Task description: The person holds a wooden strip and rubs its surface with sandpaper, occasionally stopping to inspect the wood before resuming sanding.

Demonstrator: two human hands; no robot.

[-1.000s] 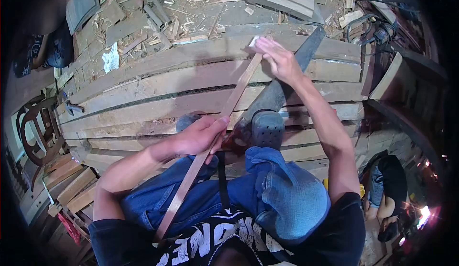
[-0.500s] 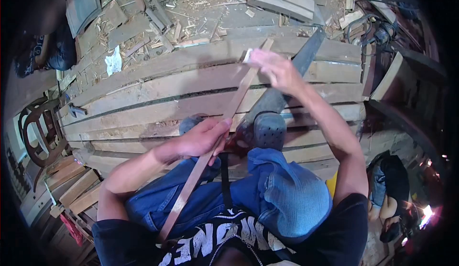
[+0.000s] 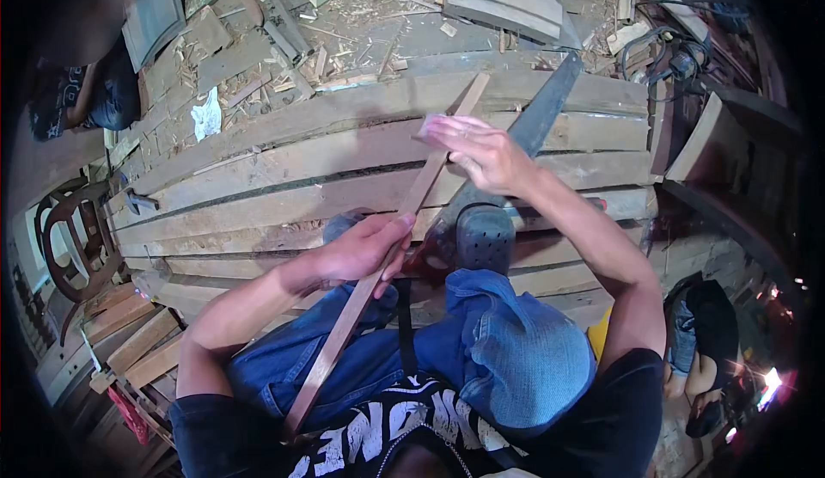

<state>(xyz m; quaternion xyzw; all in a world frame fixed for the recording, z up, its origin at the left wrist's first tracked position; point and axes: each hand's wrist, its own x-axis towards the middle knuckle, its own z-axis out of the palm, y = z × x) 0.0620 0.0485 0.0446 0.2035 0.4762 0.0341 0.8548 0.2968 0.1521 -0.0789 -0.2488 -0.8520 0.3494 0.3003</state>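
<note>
A long thin wooden strip (image 3: 427,184) runs from my lap up over a stack of planks (image 3: 284,177). My left hand (image 3: 365,248) grips the strip near its middle and holds it steady. My right hand (image 3: 479,153) presses a small pale piece of sandpaper (image 3: 427,125) flat against the strip's upper part, below its far end. A handsaw (image 3: 516,147) lies on the planks under my right forearm, its handle beside my dark clog (image 3: 483,235).
Wood offcuts and shavings (image 3: 301,39) litter the floor beyond the planks. A hammer (image 3: 136,199) lies at the planks' left end. Cables (image 3: 662,52) coil at top right. A curved wooden chair part (image 3: 69,237) stands at the left. Another person (image 3: 705,340) sits at the lower right.
My right hand has slid the sandpaper down the strip toward me, away from the far end. My left hand has kept its grip in place.
</note>
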